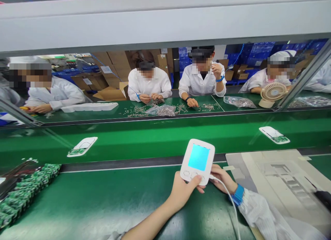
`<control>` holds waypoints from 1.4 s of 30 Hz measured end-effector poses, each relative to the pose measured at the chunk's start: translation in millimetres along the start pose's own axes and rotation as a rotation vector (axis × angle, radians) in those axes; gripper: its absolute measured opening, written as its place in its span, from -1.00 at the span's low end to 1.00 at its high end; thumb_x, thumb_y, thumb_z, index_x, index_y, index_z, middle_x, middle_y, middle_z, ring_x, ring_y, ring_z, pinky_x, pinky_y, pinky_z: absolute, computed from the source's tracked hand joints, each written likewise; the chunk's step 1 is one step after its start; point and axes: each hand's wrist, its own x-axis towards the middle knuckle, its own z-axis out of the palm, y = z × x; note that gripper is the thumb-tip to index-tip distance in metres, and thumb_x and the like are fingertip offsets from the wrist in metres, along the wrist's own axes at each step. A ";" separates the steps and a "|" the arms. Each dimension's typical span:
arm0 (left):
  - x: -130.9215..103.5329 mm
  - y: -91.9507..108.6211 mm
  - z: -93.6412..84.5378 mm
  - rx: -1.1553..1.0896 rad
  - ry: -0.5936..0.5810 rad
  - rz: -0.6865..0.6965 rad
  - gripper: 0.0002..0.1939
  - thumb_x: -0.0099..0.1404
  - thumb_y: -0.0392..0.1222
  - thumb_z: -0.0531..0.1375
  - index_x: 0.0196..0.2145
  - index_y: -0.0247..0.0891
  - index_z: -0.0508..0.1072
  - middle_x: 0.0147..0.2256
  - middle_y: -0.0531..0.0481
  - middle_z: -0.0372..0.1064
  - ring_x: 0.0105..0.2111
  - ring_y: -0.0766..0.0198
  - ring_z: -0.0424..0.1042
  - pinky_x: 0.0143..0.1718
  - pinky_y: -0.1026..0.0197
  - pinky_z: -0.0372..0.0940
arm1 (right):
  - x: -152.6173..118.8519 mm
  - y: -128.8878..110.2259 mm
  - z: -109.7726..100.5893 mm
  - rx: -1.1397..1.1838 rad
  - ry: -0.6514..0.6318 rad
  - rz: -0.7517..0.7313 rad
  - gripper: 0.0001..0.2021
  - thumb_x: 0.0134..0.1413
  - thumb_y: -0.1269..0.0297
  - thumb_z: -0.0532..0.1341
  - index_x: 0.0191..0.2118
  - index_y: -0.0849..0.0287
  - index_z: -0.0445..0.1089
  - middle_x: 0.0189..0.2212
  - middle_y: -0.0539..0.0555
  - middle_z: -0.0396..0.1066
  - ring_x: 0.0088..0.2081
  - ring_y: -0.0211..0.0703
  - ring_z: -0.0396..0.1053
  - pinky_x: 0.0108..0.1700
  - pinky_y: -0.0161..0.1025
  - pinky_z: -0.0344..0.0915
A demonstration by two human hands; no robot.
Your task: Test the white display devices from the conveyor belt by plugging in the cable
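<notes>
A white handheld device (185, 166) with a lit blue screen and a row of buttons is raised over the near worktop, tilted slightly. My left hand (182, 190) grips its lower left side, the thumb lying on a button at the bottom right. At the right edge my right hand (223, 179) is closed on the device beside the plug; some of its fingers are hidden behind. A white cable (231, 195) runs from the device's lower right edge down past my right wrist, which wears a blue strap (238, 195).
Green circuit boards (28, 190) are lined up at left. White casings with boards, one left (85, 145) and one right (274, 135), lie on the green belt (165, 136). A taped sheet (258, 167) and dark-handled tool (323, 198) lie right. Several co-workers sit opposite, behind a frame.
</notes>
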 end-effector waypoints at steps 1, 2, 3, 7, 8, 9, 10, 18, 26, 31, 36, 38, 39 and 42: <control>6.8 -8.0 -2.5 -0.002 0.022 -0.025 -0.71 0.08 -0.09 0.21 -0.46 -0.47 0.48 -0.57 -0.18 0.44 -0.63 0.18 0.42 -0.55 0.23 0.34 | 0.7 0.3 0.5 -0.007 -0.003 0.002 -0.79 -0.08 0.20 0.23 -0.52 0.26 0.41 -0.73 -0.05 0.21 -0.68 -0.38 0.01 -0.61 -0.33 -0.08; 12.7 -15.1 -4.8 -0.016 0.038 -0.052 -0.69 0.08 -0.09 0.22 -0.45 -0.49 0.47 -0.58 -0.19 0.44 -0.64 0.19 0.41 -0.57 0.24 0.33 | 1.4 0.8 0.8 -0.021 -0.005 0.008 -0.81 -0.08 0.22 0.24 -0.51 0.27 0.41 -0.73 -0.06 0.21 -0.68 -0.39 0.01 -0.61 -0.34 -0.09; 17.6 -20.9 -6.8 -0.035 0.048 -0.076 -0.68 0.07 -0.08 0.22 -0.44 -0.50 0.47 -0.59 -0.19 0.43 -0.65 0.20 0.41 -0.60 0.25 0.32 | 2.0 1.5 0.9 -0.042 -0.004 0.022 -0.82 -0.08 0.24 0.25 -0.49 0.28 0.41 -0.75 -0.06 0.21 -0.68 -0.40 0.03 -0.61 -0.35 -0.09; 28.1 -28.1 -12.6 -0.093 0.043 -0.113 -0.69 0.04 -0.10 0.24 -0.48 -0.51 0.45 -0.64 -0.17 0.41 -0.67 0.22 0.38 -0.59 0.24 0.32 | 3.5 4.4 0.2 -0.119 0.019 0.066 -0.82 -0.16 0.26 0.32 -0.46 0.28 0.41 -0.69 -0.04 0.30 -0.68 -0.44 0.08 -0.63 -0.40 -0.09; 30.2 -26.5 -14.3 -0.085 0.024 -0.113 -0.69 0.03 -0.11 0.24 -0.48 -0.51 0.45 -0.65 -0.16 0.40 -0.68 0.22 0.38 -0.59 0.23 0.33 | 3.6 4.8 -0.2 -0.123 0.021 0.065 -0.83 -0.17 0.26 0.32 -0.46 0.28 0.42 -0.66 -0.03 0.33 -0.68 -0.45 0.07 -0.63 -0.40 -0.11; 32.9 -24.1 -17.0 -0.066 0.013 -0.111 -0.69 0.03 -0.11 0.23 -0.47 -0.51 0.44 -0.65 -0.16 0.40 -0.68 0.21 0.38 -0.59 0.22 0.33 | 3.6 5.0 -0.5 -0.126 0.020 0.065 -0.83 -0.18 0.27 0.33 -0.47 0.28 0.43 -0.64 -0.02 0.35 -0.69 -0.47 0.06 -0.63 -0.40 -0.12; 36.3 -21.2 -21.0 -0.026 0.026 -0.105 -0.69 0.05 -0.11 0.22 -0.45 -0.52 0.44 -0.64 -0.17 0.41 -0.67 0.20 0.38 -0.58 0.21 0.33 | 3.5 5.0 -0.8 -0.127 0.020 0.065 -0.84 -0.19 0.29 0.33 -0.47 0.28 0.44 -0.62 0.00 0.37 -0.70 -0.48 0.04 -0.64 -0.40 -0.14; 69.9 2.2 -95.7 0.927 0.559 -0.056 -0.69 0.20 -0.08 -0.01 -0.39 -0.34 0.44 -0.48 -0.18 0.44 -0.38 0.05 0.44 -0.36 0.14 0.27 | 4.3 5.6 -0.3 -0.109 0.030 0.072 -0.88 -0.24 0.33 0.36 -0.50 0.26 0.47 -0.66 0.01 0.41 -0.74 -0.49 0.00 -0.62 -0.38 -0.16; 101.0 -7.6 -102.5 1.491 0.460 -0.081 -0.73 0.21 -0.32 -0.05 -0.35 -0.43 0.44 -0.40 -0.31 0.40 -0.34 -0.02 0.41 -0.34 0.09 0.18 | 5.6 6.8 -1.0 -0.065 0.034 0.072 -0.87 -0.25 0.33 0.37 -0.51 0.27 0.46 -0.69 -0.03 0.37 -0.72 -0.48 0.05 -0.60 -0.39 -0.06; 121.3 -10.6 -81.6 1.593 0.236 -0.020 -0.77 0.19 -0.36 0.02 -0.46 -0.39 0.48 -0.43 -0.28 0.41 -0.35 0.05 0.41 -0.35 0.14 0.17 | 5.8 6.6 -1.5 -0.065 0.021 0.075 -0.86 -0.24 0.31 0.36 -0.51 0.26 0.46 -0.73 -0.10 0.29 -0.72 -0.48 0.05 -0.52 -0.37 0.08; 121.5 -12.1 -73.7 1.634 0.113 0.075 -0.65 0.19 -0.03 0.10 -0.51 -0.36 0.49 -0.45 -0.30 0.42 -0.37 0.01 0.40 -0.35 0.13 0.16 | 6.1 7.9 -3.2 -0.060 0.021 0.069 -0.88 -0.23 0.34 0.36 -0.50 0.25 0.46 -0.76 -0.14 0.23 -0.72 -0.48 0.04 -0.48 -0.36 0.12; 117.8 -12.0 -72.5 1.640 0.092 0.118 -0.58 0.19 0.05 0.07 -0.50 -0.36 0.49 -0.45 -0.30 0.42 -0.37 0.00 0.39 -0.34 0.14 0.15 | 6.1 8.2 -3.7 -0.061 0.016 0.068 -0.87 -0.24 0.32 0.36 -0.49 0.25 0.46 -0.76 -0.13 0.23 -0.72 -0.46 0.04 -0.49 -0.35 0.11; 115.6 -11.8 -71.6 1.641 0.086 0.138 -0.54 0.19 0.10 0.05 -0.49 -0.37 0.49 -0.45 -0.31 0.42 -0.37 -0.01 0.39 -0.35 0.14 0.15 | 6.1 8.3 -3.8 -0.062 0.013 0.067 -0.86 -0.24 0.30 0.36 -0.49 0.25 0.46 -0.76 -0.13 0.23 -0.71 -0.46 0.04 -0.49 -0.35 0.11; 109.8 -12.1 -67.4 1.636 0.081 0.188 -0.38 0.14 0.27 -0.04 -0.47 -0.39 0.49 -0.45 -0.31 0.41 -0.38 -0.02 0.39 -0.36 0.14 0.14 | 5.8 8.2 -3.6 -0.062 0.007 0.064 -0.82 -0.26 0.26 0.37 -0.48 0.25 0.46 -0.75 -0.12 0.23 -0.71 -0.45 0.04 -0.49 -0.33 0.11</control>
